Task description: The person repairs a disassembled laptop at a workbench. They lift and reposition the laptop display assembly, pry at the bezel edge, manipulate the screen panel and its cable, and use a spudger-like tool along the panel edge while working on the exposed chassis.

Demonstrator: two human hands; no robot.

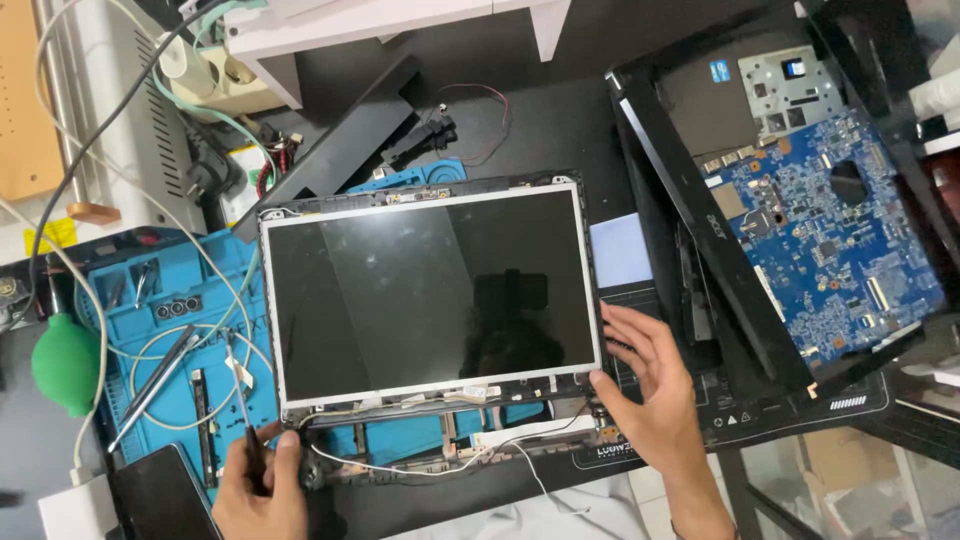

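The laptop screen (430, 290) lies bare in its lid on the blue mat (130, 300), its frame already off, while the left hand (262, 490) grips a screwdriver (243, 415) at its bottom-left corner and the open right hand (645, 385) steadies its bottom-right corner.

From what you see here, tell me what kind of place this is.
Most likely an electronics repair bench: a bare laptop screen panel lies on a blue work mat, an exposed blue circuit board sits beside it, and the left hand holds a screwdriver.
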